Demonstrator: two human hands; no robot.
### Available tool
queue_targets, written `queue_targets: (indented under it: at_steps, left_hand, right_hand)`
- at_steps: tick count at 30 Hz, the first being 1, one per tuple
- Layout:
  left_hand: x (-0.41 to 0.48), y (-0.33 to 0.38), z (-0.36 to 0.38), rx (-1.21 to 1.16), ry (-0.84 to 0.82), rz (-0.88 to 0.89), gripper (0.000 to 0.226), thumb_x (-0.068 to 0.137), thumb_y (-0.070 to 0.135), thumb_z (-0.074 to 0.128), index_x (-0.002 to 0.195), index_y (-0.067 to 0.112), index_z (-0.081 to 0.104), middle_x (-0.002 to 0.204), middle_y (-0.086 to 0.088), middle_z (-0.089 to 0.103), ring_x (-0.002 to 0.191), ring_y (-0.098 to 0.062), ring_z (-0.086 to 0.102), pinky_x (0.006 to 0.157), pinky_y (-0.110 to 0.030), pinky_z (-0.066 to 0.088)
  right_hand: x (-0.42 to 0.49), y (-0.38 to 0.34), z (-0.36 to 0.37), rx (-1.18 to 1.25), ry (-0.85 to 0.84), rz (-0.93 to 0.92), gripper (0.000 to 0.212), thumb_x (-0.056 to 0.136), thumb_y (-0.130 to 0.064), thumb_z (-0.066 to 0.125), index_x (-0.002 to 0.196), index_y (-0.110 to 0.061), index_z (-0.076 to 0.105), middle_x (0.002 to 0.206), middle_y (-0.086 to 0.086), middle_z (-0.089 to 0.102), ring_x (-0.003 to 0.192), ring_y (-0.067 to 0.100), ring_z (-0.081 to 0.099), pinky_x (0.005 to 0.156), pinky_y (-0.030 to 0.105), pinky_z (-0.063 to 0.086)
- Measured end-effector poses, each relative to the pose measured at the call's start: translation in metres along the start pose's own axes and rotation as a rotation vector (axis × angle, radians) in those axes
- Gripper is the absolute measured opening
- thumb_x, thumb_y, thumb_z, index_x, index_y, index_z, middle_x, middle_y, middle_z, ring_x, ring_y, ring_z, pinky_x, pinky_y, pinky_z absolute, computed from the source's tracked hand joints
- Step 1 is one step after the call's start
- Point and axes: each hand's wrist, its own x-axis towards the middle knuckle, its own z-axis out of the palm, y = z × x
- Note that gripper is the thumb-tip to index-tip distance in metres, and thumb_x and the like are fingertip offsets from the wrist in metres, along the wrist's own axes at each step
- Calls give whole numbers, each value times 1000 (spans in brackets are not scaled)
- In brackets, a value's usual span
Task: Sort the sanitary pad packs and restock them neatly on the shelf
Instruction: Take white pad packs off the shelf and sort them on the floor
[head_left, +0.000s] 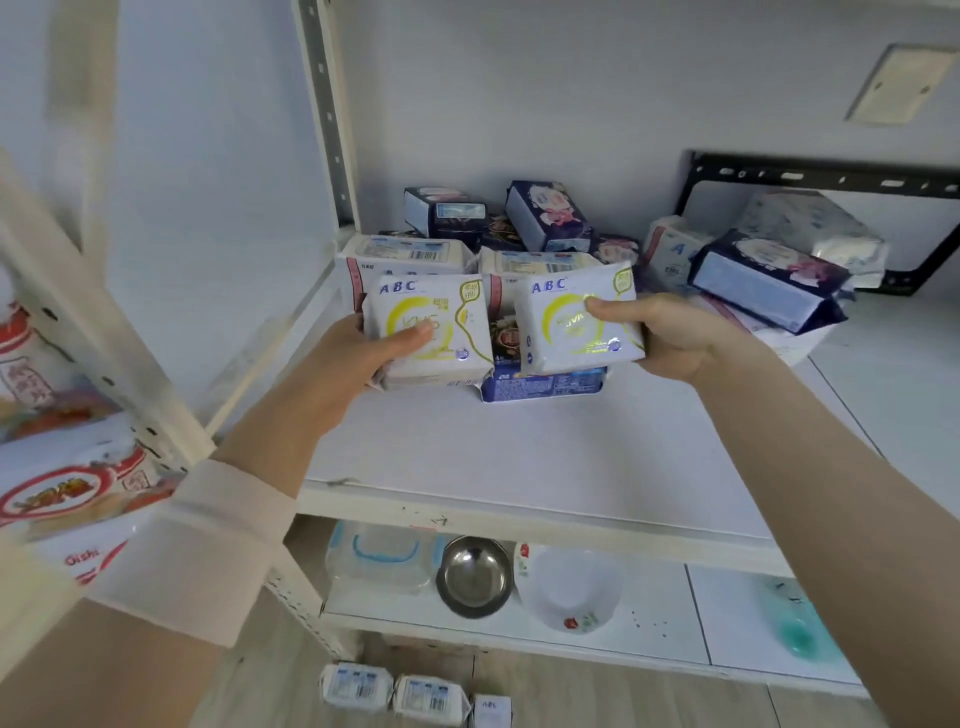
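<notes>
Two matching white packs with yellow rings are in hand, one per hand, held side by side over the back half of the shelf (519, 467); the left hand (358, 358) grips the left pack (434, 306), thumb across its face, fingers hidden behind; this pack sits just above a thin white pack at its 6 o'clock, and whether they touch I cannot tell; a narrow gap parts the two held packs; the right pack (558, 335) is tilted slightly, its long axis running roughly 9 to 3 o'clock like its twin; the right hand (670, 338) grips it from 3 o'clock, thumb on the face; a blue pack (543, 389) lies flat directly beneath.

At 12 o'clock of both hands stand white packs (400, 257), then dark packs (545, 215) tumbled at the wall; a loose heap (769, 275) lies at 2 o'clock, nearer the right hand; bare shelf lies at 6 o'clock, equally near both.

More small packs (358, 686) on the floor are partly cut off; all small print is unreadable.
</notes>
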Motion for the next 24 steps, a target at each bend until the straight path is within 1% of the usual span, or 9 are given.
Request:
queue_targets:
  at_steps: [4,7,8,10,12,15,17,19,24]
  left_hand:
    - [-42,-15,22,-36,45,32,59,51,38,88,101,18,66,102,-3,72,105,-26,63,102,-50,41]
    - [-78,-33,44,-75,111,45,57,49,37,88,99,21,65,102,-3,72,108,-30,61,103,-51,39]
    - [-91,-40,53,-96,124,48,61,44,40,88,97,21,65,100,-2,72,107,-30,61,102,-50,41]
    - [-113,-54,69,-140,135,48,79,28,50,90,97,21,63,94,2,73,97,-23,66,88,-39,52]
    - [-136,-67,81,-150,140,40,89,21,57,88,98,21,62,93,3,73,92,-21,66,78,-37,54]
    - [-167,-81,95,-155,96,42,88,27,55,89,103,22,61,103,1,72,105,-26,64,97,-47,46]
    - [-186,-88,101,-147,41,37,89,30,54,89,107,21,60,106,0,71,104,-22,65,97,-46,46]
    - [-205,-96,106,-129,-2,30,88,33,54,89,109,20,59,108,0,70,103,-19,65,97,-45,45]
    - [-258,-123,111,-101,-102,-6,87,37,51,89,112,23,55,104,6,71,98,-12,67,82,-26,55]
  right_hand:
    - [-35,17,-8,-1,8,-47,65,70,-20,72,127,3,52,120,15,63,98,17,67,85,25,54]
    - [-57,39,-21,-81,36,-109,126,37,-45,91,127,19,30,133,39,35,118,38,51,108,45,37]
    - [-63,48,-27,-104,39,-132,131,31,-51,91,126,18,32,133,41,30,122,44,42,109,52,32]
    - [-80,61,-32,-110,60,-158,116,35,-54,89,123,9,48,133,39,30,125,49,29,107,60,25]
    - [-106,66,-26,-102,72,-167,83,55,-50,82,117,0,58,134,35,31,126,48,27,109,58,23]
    - [-136,75,-27,-53,51,-172,40,90,-34,57,117,-4,58,119,17,62,114,28,58,102,37,44]
    - [-157,85,-25,-16,17,-161,30,96,-29,46,109,-6,61,93,-1,73,89,11,69,82,22,54]
    - [-178,97,-22,36,18,-147,27,97,-28,43,97,-9,61,80,-5,73,79,7,70,71,20,56]
    - [-220,134,-8,192,22,-80,29,98,-30,40,102,-10,61,86,-1,73,77,11,70,65,24,55]
